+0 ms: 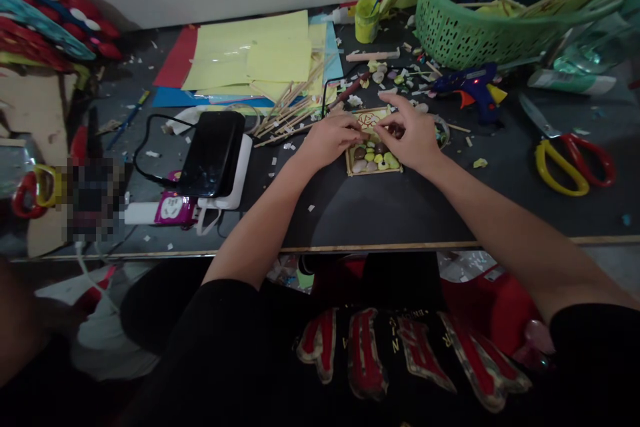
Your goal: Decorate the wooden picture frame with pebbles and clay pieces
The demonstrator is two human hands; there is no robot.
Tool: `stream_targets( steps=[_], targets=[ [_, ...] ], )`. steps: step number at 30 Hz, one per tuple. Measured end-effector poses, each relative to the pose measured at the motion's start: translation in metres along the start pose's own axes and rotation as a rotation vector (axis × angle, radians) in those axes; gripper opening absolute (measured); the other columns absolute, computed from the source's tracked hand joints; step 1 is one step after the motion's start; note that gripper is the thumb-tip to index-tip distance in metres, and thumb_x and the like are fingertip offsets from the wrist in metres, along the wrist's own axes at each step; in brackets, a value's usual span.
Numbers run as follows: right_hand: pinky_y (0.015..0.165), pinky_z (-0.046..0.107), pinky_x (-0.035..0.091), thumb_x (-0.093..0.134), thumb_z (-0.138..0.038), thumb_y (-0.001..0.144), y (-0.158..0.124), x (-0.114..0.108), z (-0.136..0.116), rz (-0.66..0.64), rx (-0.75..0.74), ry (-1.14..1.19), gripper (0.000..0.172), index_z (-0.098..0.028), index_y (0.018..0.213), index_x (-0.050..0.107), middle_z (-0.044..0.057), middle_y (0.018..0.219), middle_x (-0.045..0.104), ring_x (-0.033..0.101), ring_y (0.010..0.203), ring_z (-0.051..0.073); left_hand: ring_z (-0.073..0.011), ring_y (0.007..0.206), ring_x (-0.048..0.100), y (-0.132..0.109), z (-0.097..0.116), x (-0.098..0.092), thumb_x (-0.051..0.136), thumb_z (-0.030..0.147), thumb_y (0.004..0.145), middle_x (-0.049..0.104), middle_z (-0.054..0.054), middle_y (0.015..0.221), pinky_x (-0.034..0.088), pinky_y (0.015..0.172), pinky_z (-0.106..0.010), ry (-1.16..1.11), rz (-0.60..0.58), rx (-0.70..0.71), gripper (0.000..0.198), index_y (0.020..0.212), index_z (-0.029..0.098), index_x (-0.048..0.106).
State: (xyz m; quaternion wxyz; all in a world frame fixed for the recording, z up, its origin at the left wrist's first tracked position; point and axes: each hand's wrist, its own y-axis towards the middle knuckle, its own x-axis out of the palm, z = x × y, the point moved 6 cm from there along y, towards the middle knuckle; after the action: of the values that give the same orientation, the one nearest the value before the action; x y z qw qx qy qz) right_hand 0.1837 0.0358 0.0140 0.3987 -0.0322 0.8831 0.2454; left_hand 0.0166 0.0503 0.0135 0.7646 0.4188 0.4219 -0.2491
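Observation:
A small stick-edged frame point(374, 172) lies on the dark table, its lower part filled with painted pebbles point(371, 157) in yellow, green, brown and grey. Above them is a yellow panel with a red line drawing point(369, 120). My left hand point(334, 139) rests at the frame's left side, fingers bent and closed against its edge. Over the right side, my right hand point(411, 135) is pinched, with a dark brown pebble point(397, 129) at its fingers. The exact contact of the fingertips is partly hidden.
Beyond the frame lie thin sticks point(287, 110), yellow paper point(275, 60) and loose pebbles point(380, 72). To the right are a blue glue gun point(473, 88), scissors point(563, 153) and a green basket point(465, 30). A black phone point(213, 150) lies left. Another person's arm point(17, 320) shows lower left.

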Motion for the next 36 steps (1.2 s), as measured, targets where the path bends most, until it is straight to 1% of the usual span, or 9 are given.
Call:
stream_targets(
  steps=[4,7,11,18,21,27,31,33,36],
  targets=[
    [0.066,0.037,0.055,0.053,-0.039,0.091,0.0,0.0,-0.003,-0.007,-0.021,-0.035,0.05,-0.023,0.138,0.048,0.005,0.094,0.077,0.068,0.065,0.02,-0.0191,0.1,0.063,-0.001,-0.006,0.004,0.05,0.029,0.097,0.069,-0.007,0.102,0.048,0.089,-0.037,-0.135,-0.077,-0.032,0.026,0.106,0.022,0.073],
    [0.066,0.036,0.055,0.054,-0.036,0.089,0.0,0.001,-0.004,-0.013,-0.015,-0.032,0.049,-0.022,0.136,0.05,0.005,0.094,0.077,0.067,0.065,0.019,-0.0226,0.107,0.059,-0.002,-0.012,0.009,0.05,0.028,0.096,0.066,-0.01,0.11,0.046,0.095,-0.042,-0.12,-0.137,-0.075,0.027,0.113,0.02,0.069],
    [0.065,0.035,0.054,0.054,-0.032,0.088,-0.001,0.001,-0.006,-0.024,-0.002,-0.029,0.048,-0.022,0.135,0.051,0.005,0.093,0.077,0.066,0.064,0.018,-0.0247,0.109,0.056,0.0,-0.016,0.015,0.051,0.03,0.095,0.062,-0.011,0.111,0.045,0.097,-0.045,-0.081,-0.186,-0.087,0.025,0.109,0.018,0.068],
    [0.066,0.034,0.054,0.054,-0.03,0.087,-0.001,0.0,-0.006,-0.011,-0.013,-0.018,0.048,-0.022,0.135,0.051,0.004,0.093,0.077,0.066,0.064,0.017,-0.0225,0.109,0.059,0.003,-0.011,0.008,0.05,0.028,0.096,0.066,-0.009,0.109,0.046,0.1,-0.044,-0.008,-0.154,-0.098,0.027,0.117,0.018,0.063],
    [0.066,0.033,0.054,0.055,-0.029,0.087,-0.001,0.001,-0.005,-0.01,-0.013,-0.005,0.048,-0.022,0.134,0.051,0.003,0.093,0.077,0.066,0.064,0.017,-0.0211,0.102,0.062,0.004,-0.005,0.004,0.049,0.032,0.097,0.069,-0.008,0.098,0.048,0.094,-0.039,0.07,-0.172,-0.067,0.027,0.112,0.019,0.068],
    [0.068,0.034,0.055,0.055,-0.031,0.088,-0.001,0.002,-0.007,-0.035,-0.006,0.004,0.048,-0.022,0.135,0.051,0.003,0.092,0.077,0.068,0.066,0.018,-0.0185,0.092,0.063,0.006,-0.001,0.004,0.048,0.032,0.098,0.072,-0.006,0.094,0.05,0.088,-0.035,0.077,-0.105,-0.063,0.028,0.1,0.018,0.072],
    [0.066,0.035,0.055,0.054,-0.035,0.089,-0.001,0.004,-0.005,-0.057,0.006,0.003,0.05,-0.023,0.137,0.05,0.004,0.093,0.077,0.067,0.065,0.019,-0.0225,0.106,0.062,0.005,-0.009,0.007,0.057,0.032,0.093,0.069,-0.009,0.107,0.048,0.096,-0.042,0.039,-0.06,-0.141,0.025,0.111,0.019,0.07],
    [0.066,0.035,0.055,0.054,-0.036,0.089,-0.001,0.005,-0.004,-0.054,0.004,0.005,0.051,-0.023,0.138,0.049,0.004,0.093,0.077,0.067,0.065,0.019,-0.0235,0.113,0.059,0.005,-0.01,0.008,0.058,0.029,0.092,0.066,-0.009,0.115,0.047,0.099,-0.044,0.031,-0.077,-0.136,0.027,0.115,0.021,0.069],
    [0.066,0.034,0.055,0.055,-0.037,0.088,-0.001,0.004,-0.004,-0.035,0.001,-0.004,0.051,-0.023,0.137,0.05,0.004,0.092,0.077,0.067,0.064,0.019,-0.0234,0.109,0.059,0.006,-0.008,0.008,0.057,0.028,0.093,0.066,-0.008,0.113,0.048,0.097,-0.043,0.041,-0.135,-0.104,0.024,0.112,0.021,0.07]
  ],
)
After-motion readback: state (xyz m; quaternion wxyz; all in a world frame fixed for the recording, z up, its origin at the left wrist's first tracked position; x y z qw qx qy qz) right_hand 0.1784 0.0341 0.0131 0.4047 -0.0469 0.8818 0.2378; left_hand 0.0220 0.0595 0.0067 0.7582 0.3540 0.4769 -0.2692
